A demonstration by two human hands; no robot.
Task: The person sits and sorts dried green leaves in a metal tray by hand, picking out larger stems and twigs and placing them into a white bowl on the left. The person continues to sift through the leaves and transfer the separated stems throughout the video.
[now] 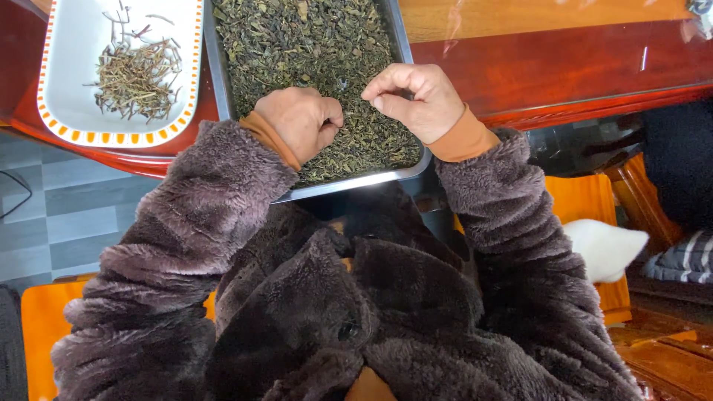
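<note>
A metal tray [401,37] full of dried dark green tea leaves [312,44] sits on a red-brown wooden table. My left hand [301,122] rests on the leaves near the tray's front edge, its fingers curled in; whether it holds anything is hidden. Just to its right, my right hand [416,100] hovers over the leaves with thumb and fingers pinched together. Whether a leaf or stem is between the fingertips is too small to tell. Both arms wear fuzzy dark brown sleeves over orange cuffs.
A white dish with an orange-dashed rim [67,74] holds a small pile of dry stems [137,74], left of the tray. The red-brown table [549,67] stretches right. A grey tiled floor [67,215], an orange seat [594,208] and a white furry shape [605,249] lie below.
</note>
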